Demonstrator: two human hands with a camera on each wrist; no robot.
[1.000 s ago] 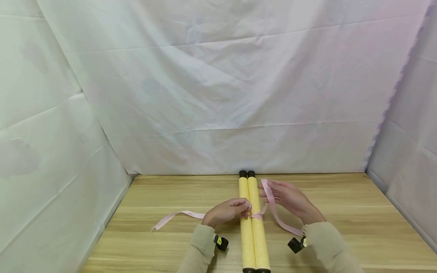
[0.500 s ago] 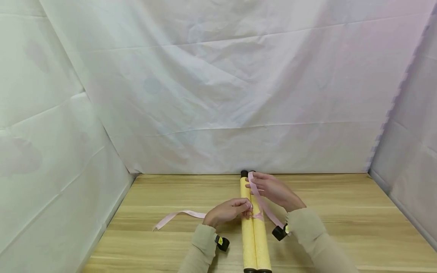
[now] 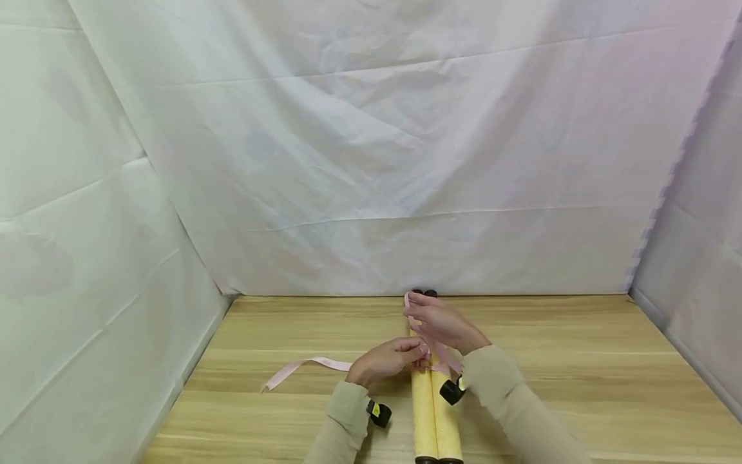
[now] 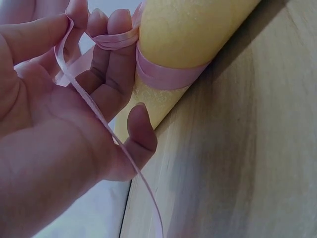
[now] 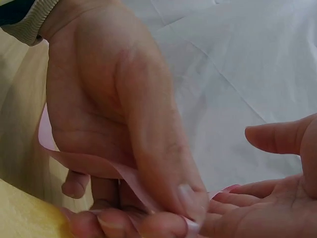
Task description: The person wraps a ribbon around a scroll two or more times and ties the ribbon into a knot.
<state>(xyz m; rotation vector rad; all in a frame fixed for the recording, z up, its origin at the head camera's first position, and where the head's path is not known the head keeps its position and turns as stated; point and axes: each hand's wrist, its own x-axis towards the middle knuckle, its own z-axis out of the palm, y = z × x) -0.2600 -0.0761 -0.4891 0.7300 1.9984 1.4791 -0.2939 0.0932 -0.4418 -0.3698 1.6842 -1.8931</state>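
Note:
Two yellow rolls (image 3: 426,419) with black ends lie side by side, with a pink ribbon (image 4: 168,74) wrapped round their middle. My left hand (image 3: 385,361) is at the left of that wrap, and it pinches the ribbon between thumb and forefinger in the left wrist view. A strand crosses its fingertips; a tail (image 3: 307,365) trails left over the table. Above the rolls, my right hand (image 3: 443,324) pinches the other ribbon length (image 5: 131,178) between thumb and fingers. The ribbon passes across its palm in the right wrist view. The right hand hides part of the rolls' upper half.
The wood-grain table (image 3: 580,386) extends to both sides of the rolls. A white cloth (image 3: 371,161) hangs behind, close to the rolls' far ends. More cloth walls stand at left (image 3: 87,258) and right (image 3: 695,225).
From the right of the rolls, my right hand has moved left across them, carrying its ribbon end over to their far left side. My left hand has stayed nearly still.

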